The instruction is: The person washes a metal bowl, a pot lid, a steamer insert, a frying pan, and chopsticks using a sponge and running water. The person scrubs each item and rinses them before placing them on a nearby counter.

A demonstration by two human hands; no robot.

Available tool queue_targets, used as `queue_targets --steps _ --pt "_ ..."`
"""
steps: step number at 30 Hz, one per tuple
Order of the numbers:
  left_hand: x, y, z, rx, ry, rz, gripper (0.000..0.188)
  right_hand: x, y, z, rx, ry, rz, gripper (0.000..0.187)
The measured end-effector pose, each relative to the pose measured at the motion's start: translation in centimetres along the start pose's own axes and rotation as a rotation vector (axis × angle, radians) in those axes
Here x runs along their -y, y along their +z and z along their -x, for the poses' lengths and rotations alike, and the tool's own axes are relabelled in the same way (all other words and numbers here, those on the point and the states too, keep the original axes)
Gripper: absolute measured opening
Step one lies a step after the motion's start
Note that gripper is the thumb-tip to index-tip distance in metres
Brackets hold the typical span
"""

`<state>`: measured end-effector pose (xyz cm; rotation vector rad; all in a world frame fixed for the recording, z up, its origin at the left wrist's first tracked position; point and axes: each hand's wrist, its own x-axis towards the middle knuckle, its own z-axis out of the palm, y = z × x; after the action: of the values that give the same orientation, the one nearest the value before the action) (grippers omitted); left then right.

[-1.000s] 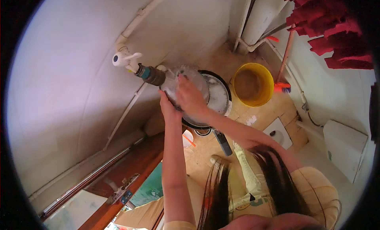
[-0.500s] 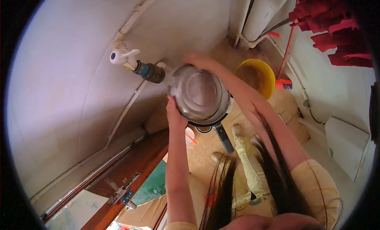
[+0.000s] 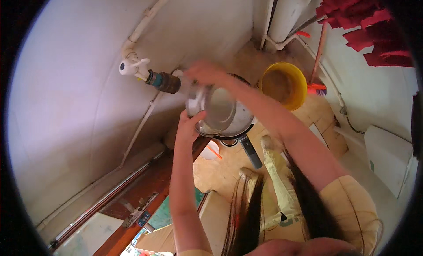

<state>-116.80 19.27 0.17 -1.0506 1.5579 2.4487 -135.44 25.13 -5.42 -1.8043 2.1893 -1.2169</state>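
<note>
Silvery metal bowl (image 3: 222, 107), shiny and tilted, held by the left hand (image 3: 188, 125); blurred right hand's (image 3: 205, 73) grip cannot be told. More pan (image 3: 241, 134) shows rightward than before.

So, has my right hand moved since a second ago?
Yes. Judged against the white wall tap, your right hand has shifted up the picture, away from your body. It is motion-blurred now.
</note>
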Motion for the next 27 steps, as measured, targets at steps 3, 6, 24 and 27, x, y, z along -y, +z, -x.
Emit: queue_targets --steps 3,6,24,27 --pt "0.9 -1.6 0.8 -0.017 0.095 0.306 0.041 -2.0 0.1 2.4 -0.119 0.600 -0.700 0.025" --pt "2.7 -1.7 0.8 -0.094 0.190 0.486 0.044 0.5 1.4 5.7 -0.276 0.833 -0.759 0.028" --pt "4.5 -1.4 0.8 -0.132 0.221 0.709 0.041 4.2 1.0 4.1 -0.144 0.880 -0.412 0.032" --pt "4.3 -1.6 0.3 -0.109 0.292 0.690 0.038 9.6 4.0 8.0 -0.498 0.456 -0.231 0.026"
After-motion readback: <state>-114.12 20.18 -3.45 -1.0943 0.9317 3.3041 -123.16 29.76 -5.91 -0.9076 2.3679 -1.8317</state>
